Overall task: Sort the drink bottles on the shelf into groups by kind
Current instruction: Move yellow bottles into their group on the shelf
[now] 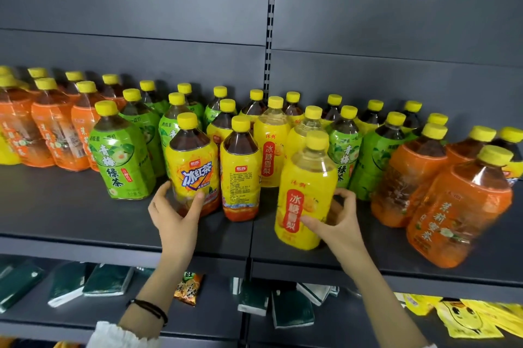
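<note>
Reaching onto the shelf point(85, 214) with both hands, the person worked at the front row of bottles. Left hand point(174, 213): grip curled around the base of the iced black tea bottle point(194, 166), thumb on the label, fingers behind; bottle upright on the shelf. Right hand point(336, 220): grip closed on the lower part of the pear drink bottle point(307, 194), which stood near the shelf's front edge, just in front of others of its kind.

Progress, as judged: partly done. Orange-label bottles point(56, 135) sat grouped at far left, green-label bottles point(121, 160) next, then yellow iced tea and pear drinks toward the middle. Remaining: a second green cluster point(343, 155) stood right of centre and a second orange cluster point(410, 177) at far right, so both kinds were split in two. Dark-tea bottles in the back row also appeared mixed behind the pear drinks.

Not resolved: back-row labels were hidden by front bottles; leftmost and rightmost bottles were cut off by the frame edge. Whether either held bottle was lifted clear of the shelf could not be told. Packets on the lower shelf point(198, 319) were blurred.
</note>
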`<action>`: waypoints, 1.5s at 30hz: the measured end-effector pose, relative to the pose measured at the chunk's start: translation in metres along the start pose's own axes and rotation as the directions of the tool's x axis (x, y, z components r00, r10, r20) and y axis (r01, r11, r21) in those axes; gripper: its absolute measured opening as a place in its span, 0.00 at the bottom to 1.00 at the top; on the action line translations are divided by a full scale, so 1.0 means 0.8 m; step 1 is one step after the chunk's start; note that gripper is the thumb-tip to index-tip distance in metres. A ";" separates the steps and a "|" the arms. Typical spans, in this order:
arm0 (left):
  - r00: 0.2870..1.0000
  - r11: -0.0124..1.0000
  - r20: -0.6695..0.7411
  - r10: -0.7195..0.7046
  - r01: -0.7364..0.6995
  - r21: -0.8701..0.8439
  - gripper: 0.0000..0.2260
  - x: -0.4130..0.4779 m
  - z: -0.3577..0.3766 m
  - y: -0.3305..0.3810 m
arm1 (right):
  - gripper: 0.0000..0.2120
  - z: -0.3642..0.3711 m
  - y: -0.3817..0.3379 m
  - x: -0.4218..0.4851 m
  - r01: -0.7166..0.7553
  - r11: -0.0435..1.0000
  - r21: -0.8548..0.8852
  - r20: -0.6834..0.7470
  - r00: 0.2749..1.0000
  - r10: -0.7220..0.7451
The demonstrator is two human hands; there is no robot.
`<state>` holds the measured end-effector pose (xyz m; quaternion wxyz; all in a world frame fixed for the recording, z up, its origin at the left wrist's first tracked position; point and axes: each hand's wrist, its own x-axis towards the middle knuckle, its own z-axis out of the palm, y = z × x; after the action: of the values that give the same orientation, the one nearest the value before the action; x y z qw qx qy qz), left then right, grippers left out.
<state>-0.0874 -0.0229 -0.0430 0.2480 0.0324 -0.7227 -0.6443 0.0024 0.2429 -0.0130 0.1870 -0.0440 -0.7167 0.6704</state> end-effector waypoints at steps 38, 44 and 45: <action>0.811 0.999 0.585 0.032 -0.016 -0.033 0.29 -0.071 0.044 0.049 | 0.38 0.028 0.006 0.091 -0.102 0.994 -0.043 -0.104 0.990 0.097; 0.801 0.998 0.598 0.013 0.022 -0.051 0.34 -0.074 0.043 0.050 | 0.37 0.008 -0.004 0.089 -0.062 0.998 0.015 -0.040 0.997 0.062; 0.795 0.998 0.606 0.007 0.029 -0.050 0.36 -0.073 0.043 0.049 | 0.38 0.001 -0.005 0.084 -0.059 0.998 0.026 -0.029 0.998 0.060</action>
<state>-0.0392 0.0370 -0.0259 0.0009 -0.1781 -0.7454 -0.6424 -0.0592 0.2627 0.0050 0.1780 -0.0730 -0.7039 0.6838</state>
